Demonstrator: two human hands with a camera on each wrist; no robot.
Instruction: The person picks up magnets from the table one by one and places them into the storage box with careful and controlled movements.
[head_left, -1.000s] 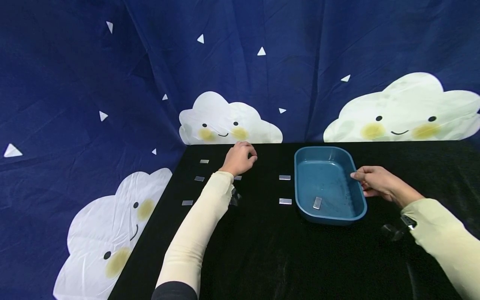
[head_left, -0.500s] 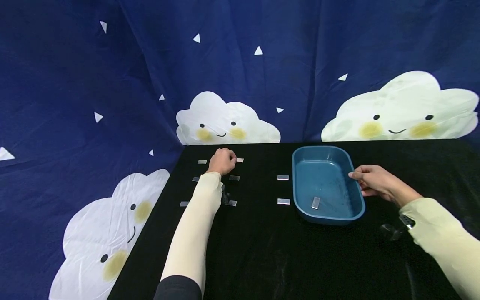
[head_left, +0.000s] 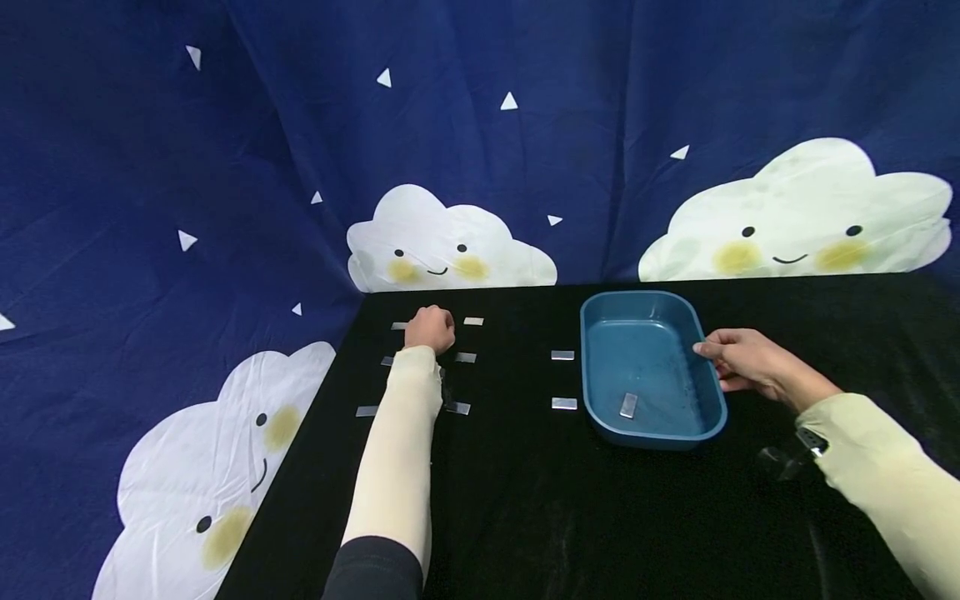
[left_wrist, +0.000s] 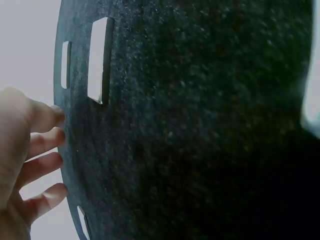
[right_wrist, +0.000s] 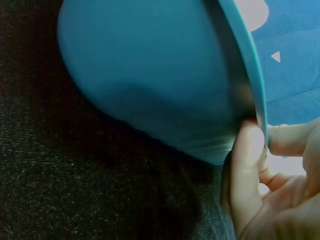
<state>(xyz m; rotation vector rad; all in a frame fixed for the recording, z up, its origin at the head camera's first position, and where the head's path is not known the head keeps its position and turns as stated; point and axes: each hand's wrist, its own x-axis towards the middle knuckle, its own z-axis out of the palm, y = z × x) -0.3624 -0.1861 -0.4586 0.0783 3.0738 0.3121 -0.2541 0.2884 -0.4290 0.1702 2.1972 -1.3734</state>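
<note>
Two hands at work: the left hand (head_left: 431,328) reaches over small metal plates (head_left: 457,408), the right hand (head_left: 738,360) pinches the blue tray (head_left: 643,433) rim.
Left fingers (left_wrist: 45,142) hang loosely spread, holding nothing, at the worktop's (head_left: 525,500) ten o'clock; a thin flat plate could slip when pinched.

- No lettering, brand, number or sign can be read anywhere.
- The blue backdrop (head_left: 675,83) carries only printed smiling clouds and white triangles.
- The teal tray (head_left: 701,417) and the metal plates (head_left: 562,355) are unmarked.
</note>
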